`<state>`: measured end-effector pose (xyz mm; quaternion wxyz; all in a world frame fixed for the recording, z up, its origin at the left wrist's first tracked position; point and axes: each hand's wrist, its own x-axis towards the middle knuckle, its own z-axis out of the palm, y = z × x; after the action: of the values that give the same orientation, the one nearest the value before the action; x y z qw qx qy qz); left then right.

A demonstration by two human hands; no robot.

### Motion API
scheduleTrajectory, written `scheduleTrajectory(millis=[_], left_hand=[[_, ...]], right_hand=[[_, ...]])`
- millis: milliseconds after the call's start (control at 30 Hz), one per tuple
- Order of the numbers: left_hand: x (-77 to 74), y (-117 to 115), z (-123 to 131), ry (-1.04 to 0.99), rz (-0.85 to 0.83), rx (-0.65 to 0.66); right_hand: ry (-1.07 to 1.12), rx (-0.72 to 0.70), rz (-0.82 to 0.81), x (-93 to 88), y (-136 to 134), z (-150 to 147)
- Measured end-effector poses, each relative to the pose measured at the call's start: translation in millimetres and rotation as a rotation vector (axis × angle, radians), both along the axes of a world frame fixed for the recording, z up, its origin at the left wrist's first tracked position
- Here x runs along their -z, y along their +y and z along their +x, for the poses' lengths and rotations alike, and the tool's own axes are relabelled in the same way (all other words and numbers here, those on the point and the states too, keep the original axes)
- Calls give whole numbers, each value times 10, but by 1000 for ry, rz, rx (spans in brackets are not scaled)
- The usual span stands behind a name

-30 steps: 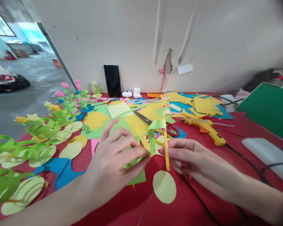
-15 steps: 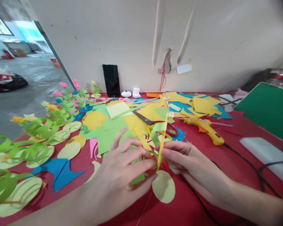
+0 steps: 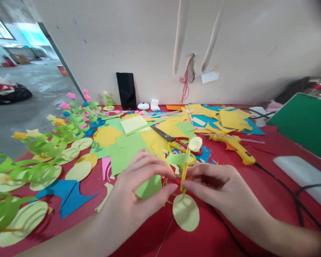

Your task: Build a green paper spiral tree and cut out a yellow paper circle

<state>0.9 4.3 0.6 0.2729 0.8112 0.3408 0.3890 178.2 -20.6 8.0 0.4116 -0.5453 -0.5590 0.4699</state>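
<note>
A thin yellow stick (image 3: 185,167) stands nearly upright, pinched near its lower part between thumb and fingers of my right hand (image 3: 219,189). At its top is a small pale cream paper piece (image 3: 195,144), and a light green paper strip (image 3: 178,158) curls off to its left. My left hand (image 3: 139,185) is beside the stick, thumb and fingers apart, tips close to the strip's lower end. Just below the stick lies a pale yellow paper disc (image 3: 186,213) on the red table; whether they touch is unclear. Red-handled scissors (image 3: 166,135) lie behind the hands.
Several finished paper curls with stars (image 3: 50,142) on discs line the left side. Blue paper offcuts (image 3: 66,196) lie near my left forearm. On the right are a yellow glue gun (image 3: 234,146) with its black cord, a white power strip (image 3: 302,182) and a green board (image 3: 305,125).
The stick has lowered slightly, and its pale top piece now faces me more. My left hand's fingers have drawn closer together, and its thumb has lifted away from the disc.
</note>
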Motion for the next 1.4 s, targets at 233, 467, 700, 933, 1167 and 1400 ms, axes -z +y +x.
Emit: scheduleTrajectory(millis=[233, 467, 700, 933, 1167, 1400], left_hand=[[109, -17, 21, -137, -270, -80], [153, -53, 46, -220, -371, -58], [19, 8, 13, -169, -258, -156], [3, 29, -46, -114, -103, -196], [1, -4, 8, -234, -411, -128], [48, -18, 40, -315, -547, -90]], right_hand=[[-69, -51, 119, 85, -42, -45], [-34, -86, 190, 123, -30, -82], [-42, 50, 260, 35, -104, -27], [-16, 68, 158, 55, 5, 36], [127, -64, -21, 152, 19, 11], [90, -182, 21, 87, 1, 18]])
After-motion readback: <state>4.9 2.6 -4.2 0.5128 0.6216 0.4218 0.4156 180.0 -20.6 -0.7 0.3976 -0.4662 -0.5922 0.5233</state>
